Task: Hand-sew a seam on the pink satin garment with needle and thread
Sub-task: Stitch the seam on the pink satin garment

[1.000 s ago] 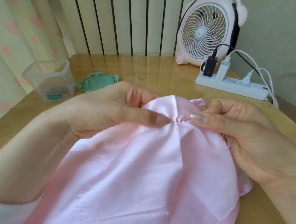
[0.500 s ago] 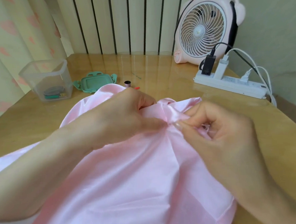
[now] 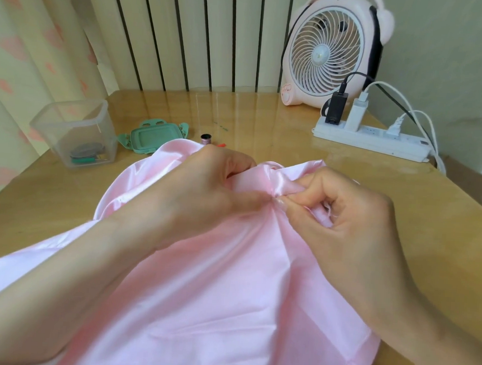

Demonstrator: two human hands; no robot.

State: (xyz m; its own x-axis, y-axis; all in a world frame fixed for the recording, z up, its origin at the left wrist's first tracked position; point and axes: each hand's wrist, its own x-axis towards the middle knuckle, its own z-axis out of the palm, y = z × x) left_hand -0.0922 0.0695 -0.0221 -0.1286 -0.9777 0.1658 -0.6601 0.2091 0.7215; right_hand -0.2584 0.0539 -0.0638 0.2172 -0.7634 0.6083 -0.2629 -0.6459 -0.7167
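**Pink satin garment (image 3: 200,278) pinched at the seam**

It lies on the worktop (image 3: 266,119), in front of the fan (image 3: 326,52) and closer to the person. It spreads wide and runs out of the bottom of the view.

Both hands meet at a bunched-up spot in the cloth, in front of the fan. The left hand (image 3: 205,191) has its fingers (image 3: 232,165) curled in tight, pinching a fold. The right hand (image 3: 345,217) squeezes its thumb and first finger together on the next fold, touching the left thumb tip. Its other fingers curl in loosely. The needle may be in that pinch, but I cannot see it. The thread is too thin to spot.

The cloth looks light, soft and shiny. I think it is slippery, so it will slide and bunch up if held loosely. The best place to hold it is right beside the seam, one hand on each side, with small firm pinches. A hard pull could pucker the seam or snag the thin cloth.

A small spool (image 3: 205,138) stands in front of the fan and to its left, just behind the garment. A green lid (image 3: 155,136) and a clear box (image 3: 73,135) sit farther left.
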